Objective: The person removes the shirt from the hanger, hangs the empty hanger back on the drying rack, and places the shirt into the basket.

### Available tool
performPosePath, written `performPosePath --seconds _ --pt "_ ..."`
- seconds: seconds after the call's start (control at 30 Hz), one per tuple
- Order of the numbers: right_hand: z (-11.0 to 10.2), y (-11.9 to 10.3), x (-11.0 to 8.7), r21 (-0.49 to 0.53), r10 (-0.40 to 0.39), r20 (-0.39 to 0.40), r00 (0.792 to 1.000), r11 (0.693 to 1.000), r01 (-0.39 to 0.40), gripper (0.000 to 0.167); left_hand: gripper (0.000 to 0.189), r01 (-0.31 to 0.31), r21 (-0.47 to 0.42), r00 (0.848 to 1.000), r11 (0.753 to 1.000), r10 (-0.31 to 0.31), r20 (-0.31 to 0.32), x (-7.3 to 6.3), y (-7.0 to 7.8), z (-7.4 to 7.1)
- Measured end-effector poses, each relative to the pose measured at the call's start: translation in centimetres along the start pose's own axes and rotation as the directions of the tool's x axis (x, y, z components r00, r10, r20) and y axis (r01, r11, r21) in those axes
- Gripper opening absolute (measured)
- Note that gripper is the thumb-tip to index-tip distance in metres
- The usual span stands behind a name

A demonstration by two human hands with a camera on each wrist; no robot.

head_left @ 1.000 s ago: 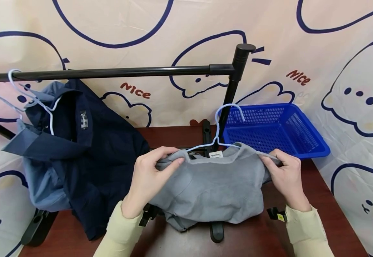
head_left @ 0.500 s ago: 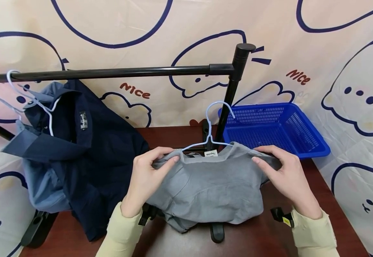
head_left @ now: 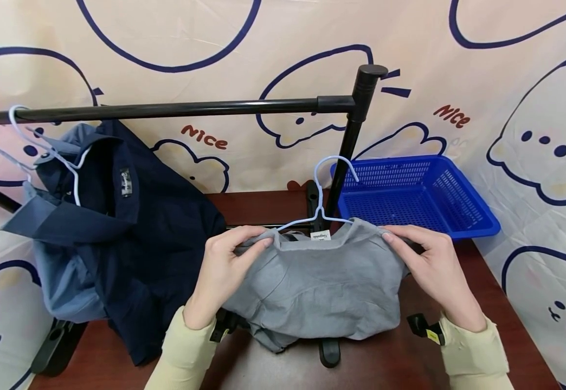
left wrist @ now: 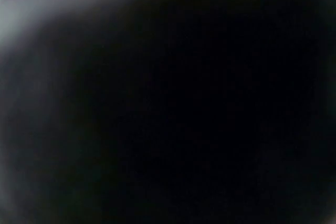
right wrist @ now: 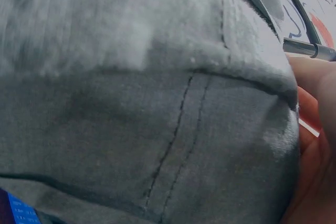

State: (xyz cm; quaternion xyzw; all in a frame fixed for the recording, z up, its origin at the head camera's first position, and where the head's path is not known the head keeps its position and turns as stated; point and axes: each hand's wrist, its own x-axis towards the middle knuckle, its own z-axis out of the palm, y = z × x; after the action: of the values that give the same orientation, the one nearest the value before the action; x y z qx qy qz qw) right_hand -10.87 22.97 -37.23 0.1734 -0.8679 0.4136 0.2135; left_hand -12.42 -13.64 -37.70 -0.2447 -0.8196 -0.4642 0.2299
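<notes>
Two-handed pinch on the grey shirt [head_left: 319, 287]

On my head feed the shirt sits toward five o'clock, a light-blue hanger [head_left: 320, 210] rising from its neckline. I see the left hand [head_left: 219, 268] pinching its shoulder at ten o'clock, the right hand [head_left: 431, 265] pinching at two. A blue basket [head_left: 400, 200] lies at three, a navy garment [head_left: 166, 227] hangs at nine. My left wrist feed is too dark to read.
</notes>
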Motion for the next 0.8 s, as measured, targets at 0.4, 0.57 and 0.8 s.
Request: performPosePath --seconds 0.4,0.57,0.8 --pt "0.31 -0.16 -0.12 0.016 -0.011 -0.038 0.999 1.0 0.011 0.024 0.015 -0.008 0.012 1.0 1.0 0.008 -0.001 -0.02 0.22 0.07" --pt "0.38 -0.27 -0.12 0.019 -0.038 -0.05 0.998 0.999 0.039 0.024 0.015 -0.012 0.01 1.0 1.0 0.012 -0.002 -0.03 0.27 0.08" --pt "0.74 -0.82 -0.01 0.014 -0.056 -0.071 0.996 0.998 0.057 0.024 0.015 -0.019 0.006 1.0 1.0 0.019 0.0 0.0 0.41 0.14"
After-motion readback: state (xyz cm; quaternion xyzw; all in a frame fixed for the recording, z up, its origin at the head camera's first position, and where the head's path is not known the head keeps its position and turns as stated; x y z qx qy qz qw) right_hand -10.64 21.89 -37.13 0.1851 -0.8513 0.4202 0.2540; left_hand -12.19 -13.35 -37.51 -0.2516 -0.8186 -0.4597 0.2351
